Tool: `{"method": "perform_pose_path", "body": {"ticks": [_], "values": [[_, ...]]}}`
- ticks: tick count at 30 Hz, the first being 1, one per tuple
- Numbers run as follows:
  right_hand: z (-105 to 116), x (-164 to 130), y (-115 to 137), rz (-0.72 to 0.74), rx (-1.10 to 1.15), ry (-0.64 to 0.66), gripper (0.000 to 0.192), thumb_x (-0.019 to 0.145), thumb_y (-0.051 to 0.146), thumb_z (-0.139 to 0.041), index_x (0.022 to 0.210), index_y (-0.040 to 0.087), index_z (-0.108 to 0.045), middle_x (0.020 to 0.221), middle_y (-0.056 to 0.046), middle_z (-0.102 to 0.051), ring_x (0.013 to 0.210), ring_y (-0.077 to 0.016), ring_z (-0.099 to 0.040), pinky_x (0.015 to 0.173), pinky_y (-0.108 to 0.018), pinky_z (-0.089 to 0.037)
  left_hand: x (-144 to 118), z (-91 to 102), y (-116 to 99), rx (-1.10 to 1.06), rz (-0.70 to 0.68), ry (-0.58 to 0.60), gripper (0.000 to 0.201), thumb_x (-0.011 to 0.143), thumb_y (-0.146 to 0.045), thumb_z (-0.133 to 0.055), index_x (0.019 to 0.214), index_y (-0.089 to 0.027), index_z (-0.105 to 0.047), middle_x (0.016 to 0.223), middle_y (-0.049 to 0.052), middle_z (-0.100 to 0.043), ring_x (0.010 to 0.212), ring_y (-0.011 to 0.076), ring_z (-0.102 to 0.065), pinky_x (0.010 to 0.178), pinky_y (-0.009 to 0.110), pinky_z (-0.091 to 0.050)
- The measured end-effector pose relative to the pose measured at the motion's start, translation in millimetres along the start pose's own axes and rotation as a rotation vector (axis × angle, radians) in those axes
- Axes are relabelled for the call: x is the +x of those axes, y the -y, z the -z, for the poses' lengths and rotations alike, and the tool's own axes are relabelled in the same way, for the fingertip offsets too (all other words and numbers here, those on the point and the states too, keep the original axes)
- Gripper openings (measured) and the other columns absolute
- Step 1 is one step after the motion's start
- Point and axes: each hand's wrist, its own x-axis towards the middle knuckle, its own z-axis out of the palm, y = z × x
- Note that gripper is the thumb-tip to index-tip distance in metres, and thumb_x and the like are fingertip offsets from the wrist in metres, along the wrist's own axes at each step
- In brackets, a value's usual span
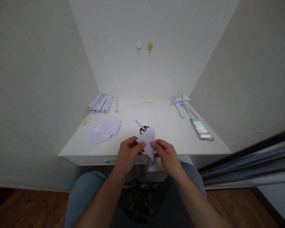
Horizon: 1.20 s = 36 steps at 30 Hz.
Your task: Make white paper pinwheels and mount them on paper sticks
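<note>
Both hands fold a white paper sheet above the desk edge.
The left hand (129, 149) and right hand (165, 153) pinch the folded paper (148, 139) between fingertips, just in front of the scissors (142, 126) on the desk (171, 133).

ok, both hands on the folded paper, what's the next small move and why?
Probably press the fold flat: the left hand and right hand pinch the folded white paper in the air above the desk edge, with its point up and the crease seemingly loose.
</note>
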Motion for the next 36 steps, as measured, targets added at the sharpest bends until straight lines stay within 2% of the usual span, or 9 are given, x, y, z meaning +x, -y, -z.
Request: {"method": "perform_pose_path", "body": {"ticks": [2, 5, 8, 12, 15, 19, 27, 30, 36], "values": [[5.5, 3.7, 4.7, 0.005, -0.050, 0.061, 0.035, 0.086, 0.051, -0.071, 0.076, 0.018, -0.067, 0.067, 0.002, -0.060, 0.062, -0.0133, -0.052, 0.057, -0.026, -0.045, 3.9, 3.1, -3.4, 0.051, 0.016, 0.072, 0.024, 0.074, -0.038, -0.079, 0.074, -0.015, -0.074, 0.063, 0.001, -0.066, 0.059, 0.0151, -0.059, 0.054, 0.025, -0.050], [10.8, 6.9, 11.2, 0.012, -0.122, 0.135, 0.033, 0.086, 0.048, -0.073, 0.071, 0.018, -0.067, 0.063, 0.004, -0.058, 0.059, -0.0125, -0.049, 0.056, -0.025, -0.040, 10.6, 6.2, -6.1, 0.130, 0.002, 0.128, 0.030, 0.074, -0.043, -0.078, 0.065, -0.014, -0.073, 0.058, 0.001, -0.062, 0.055, 0.0138, -0.054, 0.051, 0.024, -0.043], [11.1, 6.7, 12.6, 0.015, -0.159, 0.147, 0.032, 0.088, 0.047, -0.070, 0.074, 0.018, -0.067, 0.062, 0.004, -0.057, 0.058, -0.0123, -0.049, 0.056, -0.026, -0.039, 14.5, 5.7, -3.1, 0.138, -0.046, 0.065, 0.032, 0.076, -0.042, -0.076, 0.060, -0.015, -0.069, 0.054, -0.002, -0.056, 0.055, 0.0122, -0.049, 0.052, 0.023, -0.040], [8.9, -1.9, 4.6, -0.004, -0.171, 0.132, 0.033, 0.090, 0.050, -0.066, 0.078, 0.019, -0.066, 0.067, 0.000, -0.064, 0.063, -0.0152, -0.058, 0.063, -0.028, -0.046, 17.0, 6.1, 5.0, 0.131, -0.076, -0.011, 0.033, 0.079, -0.044, -0.073, 0.063, -0.016, -0.067, 0.056, -0.003, -0.054, 0.057, 0.0129, -0.049, 0.055, 0.025, -0.042], [10.4, -12.1, -2.4, -0.018, -0.174, 0.124, 0.035, 0.090, 0.051, -0.064, 0.076, 0.019, -0.064, 0.068, -0.001, -0.066, 0.066, -0.0166, -0.061, 0.067, -0.030, -0.049, 18.2, 9.0, 8.6, 0.132, -0.075, -0.029, 0.032, 0.079, -0.044, -0.072, 0.063, -0.017, -0.067, 0.057, -0.003, -0.054, 0.058, 0.0137, -0.050, 0.056, 0.026, -0.043], [17.5, -18.8, -2.4, -0.043, -0.197, 0.141, 0.033, 0.088, 0.047, -0.070, 0.073, 0.018, -0.067, 0.067, -0.002, -0.068, 0.065, -0.0161, -0.060, 0.066, -0.029, -0.047, 16.8, 11.9, 8.0, 0.145, -0.063, -0.019, 0.032, 0.079, -0.044, -0.072, 0.064, -0.016, -0.067, 0.057, -0.002, -0.054, 0.059, 0.0140, -0.051, 0.056, 0.026, -0.043], [18.3, -1.1, 11.4, 0.003, -0.107, 0.075, 0.028, 0.080, 0.047, -0.077, 0.078, 0.020, -0.070, 0.064, 0.002, -0.065, 0.061, -0.0145, -0.058, 0.060, -0.027, -0.047, 2.8, 5.8, 0.8, 0.147, 0.002, 0.173, 0.033, 0.076, -0.046, -0.076, 0.066, -0.014, -0.072, 0.060, 0.000, -0.060, 0.058, 0.0137, -0.050, 0.055, 0.025, -0.039], [13.6, 1.4, 14.0, -0.003, -0.066, 0.076, 0.027, 0.076, 0.044, -0.080, 0.070, 0.020, -0.069, 0.061, 0.002, -0.064, 0.059, -0.0143, -0.058, 0.059, -0.027, -0.049, -1.0, 7.1, -2.5, 0.152, 0.013, 0.199, 0.034, 0.076, -0.045, -0.076, 0.063, -0.015, -0.070, 0.059, -0.001, -0.058, 0.058, 0.0129, -0.048, 0.055, 0.024, -0.037], [10.1, 4.7, 15.8, 0.002, 0.010, 0.040, 0.025, 0.072, 0.041, -0.082, 0.069, 0.019, -0.070, 0.061, 0.002, -0.066, 0.058, -0.0141, -0.059, 0.058, -0.027, -0.050, -5.5, 10.5, -5.0, 0.144, 0.075, 0.268, 0.031, 0.077, -0.043, -0.076, 0.070, -0.014, -0.074, 0.063, 0.001, -0.062, 0.060, 0.0140, -0.051, 0.057, 0.025, -0.039]]}}
